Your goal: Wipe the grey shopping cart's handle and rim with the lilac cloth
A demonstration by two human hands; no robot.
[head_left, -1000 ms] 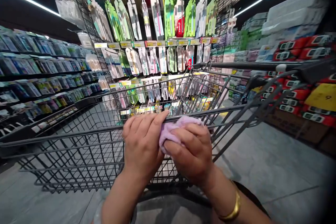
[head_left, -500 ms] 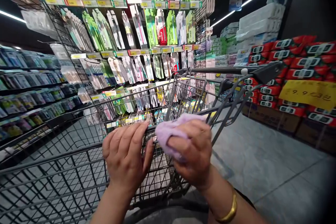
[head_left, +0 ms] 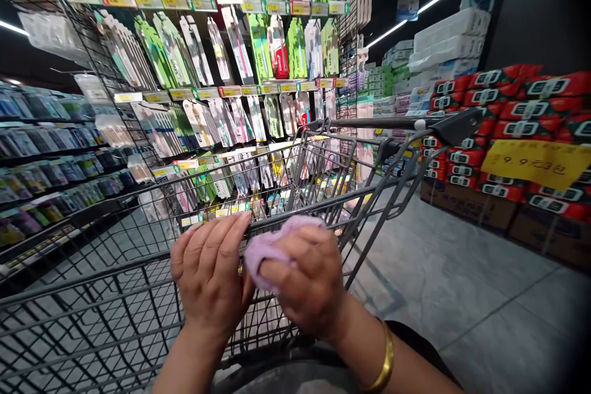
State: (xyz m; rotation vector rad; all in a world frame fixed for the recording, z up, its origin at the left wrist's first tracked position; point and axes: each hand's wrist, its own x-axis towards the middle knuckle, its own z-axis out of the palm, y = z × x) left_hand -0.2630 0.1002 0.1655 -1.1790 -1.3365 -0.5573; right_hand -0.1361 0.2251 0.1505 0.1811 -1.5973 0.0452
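A grey wire shopping cart (head_left: 152, 295) stands right in front of me. My left hand (head_left: 210, 268) grips its near top rim, fingers curled over the bar and thumb below. Close beside it, my right hand (head_left: 309, 283) is closed around a bunched lilac cloth (head_left: 265, 255), which lies against the same rim. A gold bangle (head_left: 385, 357) circles my right wrist. The cart's push handle (head_left: 378, 124) is off to the right, beyond my hands. Part of the rim is hidden under the cloth and fingers.
Behind the cart rises a wire rack (head_left: 344, 31) hung with packaged toothbrushes. Red packs (head_left: 530, 108) are stacked at the right beneath a yellow price sign (head_left: 535, 163). Shelves of hanging goods (head_left: 55, 160) run along the left. Grey tiled floor (head_left: 462, 283) shows at the right.
My right hand has slid the lilac cloth leftward along the rim, closer to my left hand. The left hand keeps its hold. The whole view has shifted slightly.
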